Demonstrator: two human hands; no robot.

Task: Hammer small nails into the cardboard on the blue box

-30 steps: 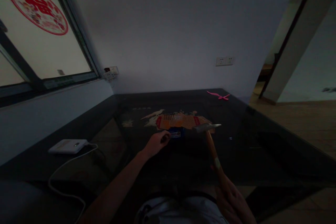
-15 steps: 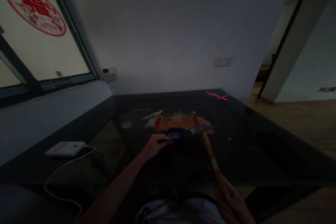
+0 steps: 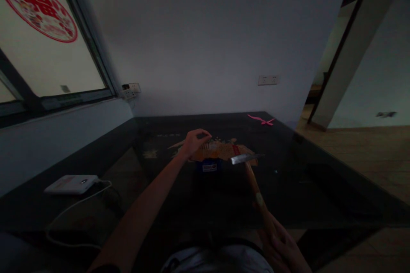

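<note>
My right hand [image 3: 280,239] is wrapped round the lower part of the wooden handle of a hammer [image 3: 254,183]. The metal head is up, over the right end of an orange-brown printed wrapper [image 3: 224,151]. My left hand [image 3: 196,141] is raised over the wrapper's left part, its thumb and forefinger curled together; whatever lies between the fingertips is too small to make out. Below it, in front of the wrapper, sits a dark blue box [image 3: 209,166] with a pale label, which neither hand touches.
On the dark glossy table [image 3: 218,204], a white power bank [image 3: 72,184] with a white cable lies at the left. A pink strap [image 3: 264,120] lies at the far right. A small shiny bit [image 3: 275,172] is right of the hammer. A wall stands behind the table.
My left hand has moved up and away from beside the blue box to over the wrapper. The hammer stays in my right hand at nearly the same place. The view has shifted slightly.
</note>
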